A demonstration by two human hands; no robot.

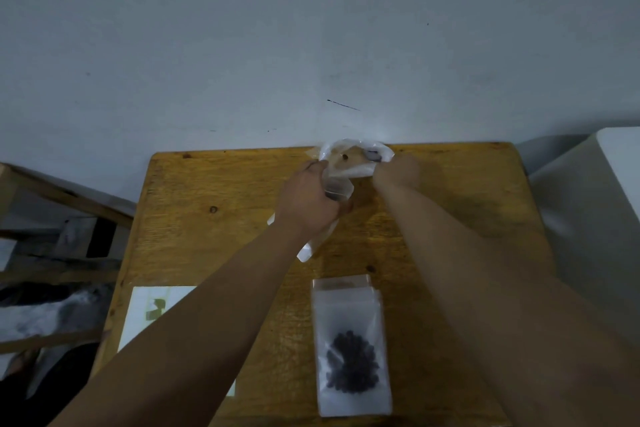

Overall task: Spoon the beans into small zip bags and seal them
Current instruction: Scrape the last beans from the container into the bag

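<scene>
Left hand (pixel 308 199): fingers curled round a small zip bag (pixel 313 243); the bag is gripped at its upper part, and its lower end hangs out below the wrist, close to the table (pixel 207 236).

Right hand (pixel 398 172): blurred, fingers curled, held at the right rim of a large clear bag (pixel 356 166). Whether the rim or some tool is pinched cannot be told. A small dark shape is seen inside the bag's mouth, just beside this hand; too blurred to identify.

The large clear bag is located at the far edge of the table, against the wall (pixel 311 45), with its mouth open. Both hands are placed at it, left and right.

Nearer the person, between the forearms, a filled zip bag (pixel 349 308) is laid flat on the table, a dark heap of beans (pixel 351 367) in its lower half. More clear bags appear to be stacked under it.

A white sheet (pixel 156 315) is noted at the near left of the table, partly covered by the left forearm. A white box (pixel 606 218) is seen beyond the table's right edge.
</scene>
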